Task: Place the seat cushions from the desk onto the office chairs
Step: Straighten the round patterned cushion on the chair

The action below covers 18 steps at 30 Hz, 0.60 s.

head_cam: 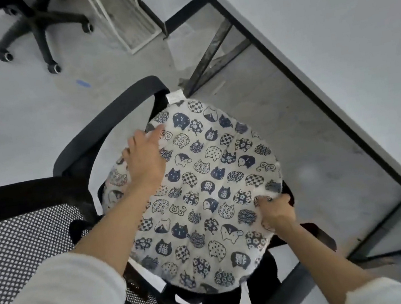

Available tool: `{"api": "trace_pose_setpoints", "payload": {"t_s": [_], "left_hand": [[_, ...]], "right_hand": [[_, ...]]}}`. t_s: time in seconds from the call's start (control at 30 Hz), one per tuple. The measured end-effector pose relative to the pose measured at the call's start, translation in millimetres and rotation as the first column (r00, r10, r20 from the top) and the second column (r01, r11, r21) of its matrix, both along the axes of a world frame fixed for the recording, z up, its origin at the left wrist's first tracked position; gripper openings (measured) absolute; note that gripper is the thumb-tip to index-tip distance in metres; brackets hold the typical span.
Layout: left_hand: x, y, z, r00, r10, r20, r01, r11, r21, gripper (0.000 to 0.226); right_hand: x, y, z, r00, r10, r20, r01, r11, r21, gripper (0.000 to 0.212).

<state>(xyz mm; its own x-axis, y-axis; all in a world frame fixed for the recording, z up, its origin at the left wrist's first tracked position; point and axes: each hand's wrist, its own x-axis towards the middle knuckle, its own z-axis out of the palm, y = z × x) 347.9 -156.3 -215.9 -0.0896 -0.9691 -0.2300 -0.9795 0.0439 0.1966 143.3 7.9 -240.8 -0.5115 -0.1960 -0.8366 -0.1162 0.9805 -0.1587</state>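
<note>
Cushion [207, 192]: cat-print, lay on seat of office chair [103, 129], between black armrests
Left hand [144, 157]: rested flat on cushion's far left part, fingers [155, 132] straight and spread wide
Right hand [276, 212]: pinched cushion's right edge, fingers curled round fabric
Surface [333, 43]: white, to the right of chair
Second chair [41, 32]: wheeled base, top left

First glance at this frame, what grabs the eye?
The round cat-print seat cushion in the centre, lying on the seat of a black office chair. The left hand rests flat on its upper left part, while the right hand pinches its right edge. The white desk runs diagonally along the right.
</note>
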Motion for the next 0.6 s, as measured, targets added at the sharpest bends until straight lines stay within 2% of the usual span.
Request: {"api": "trace_pose_setpoints", "payload": {"t_s": [0.23, 0.3, 0.37, 0.47, 0.6], "left_hand": [[-5.4, -11.2, -20.4, 0.986, -0.112, 0.125, 0.091, 0.983, 0.162, 0.074], [4.6, -6.0, -31.5, 0.979, -0.172, 0.114, 0.150, 0.973, 0.175, 0.077], [8.5, -4.4, -37.8, 0.976, -0.200, 0.090, 0.178, 0.962, 0.208, 0.073], [7.2, -2.5, -42.9, 0.990, -0.136, 0.033, 0.115, 0.922, 0.369, 0.064], [15.0, 26.3, -52.3, 0.995, -0.100, 0.004, 0.083, 0.844, 0.530, 0.068]], "right_hand": [[15.6, 16.1, -13.5, 0.979, -0.170, 0.114, 0.155, 0.979, 0.135, 0.061], [15.4, 23.7, -23.6, 0.967, -0.187, 0.173, 0.149, 0.966, 0.212, 0.066], [20.3, 28.0, -24.5, 0.961, -0.233, 0.146, 0.190, 0.946, 0.261, 0.066], [25.0, 26.0, -19.0, 0.976, -0.213, 0.045, 0.199, 0.957, 0.213, 0.056], [13.0, 13.9, -21.2, 0.991, -0.133, -0.018, 0.131, 0.989, -0.061, 0.064]]}}
